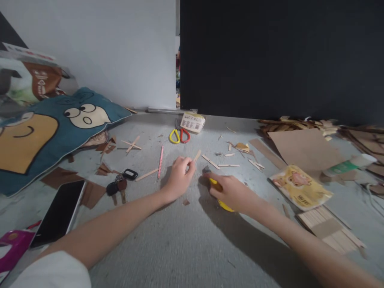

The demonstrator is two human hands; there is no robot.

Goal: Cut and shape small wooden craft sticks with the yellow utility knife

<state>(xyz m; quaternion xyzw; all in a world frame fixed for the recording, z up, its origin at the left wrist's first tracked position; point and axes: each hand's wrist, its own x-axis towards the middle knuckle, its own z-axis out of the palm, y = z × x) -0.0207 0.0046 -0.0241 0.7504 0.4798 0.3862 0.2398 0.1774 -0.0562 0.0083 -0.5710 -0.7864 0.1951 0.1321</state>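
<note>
My left hand (179,176) rests on the grey floor with its fingers pinched on one end of a wooden craft stick (197,155). Just to its right, my right hand (231,192) is closed round a yellow utility knife (220,196), whose tip points toward the left hand. Several more craft sticks (223,163) lie scattered just beyond both hands. A pink pencil (161,161) lies left of my left hand.
Yellow and red scissors (179,135) and a small packet (193,121) lie farther back. Keys (120,183), a phone (59,211) and a teal cushion (45,132) are at the left. Cardboard sheets (304,148), a yellow packet (300,186), a glue bottle (348,165) and glued sticks (330,230) are at the right.
</note>
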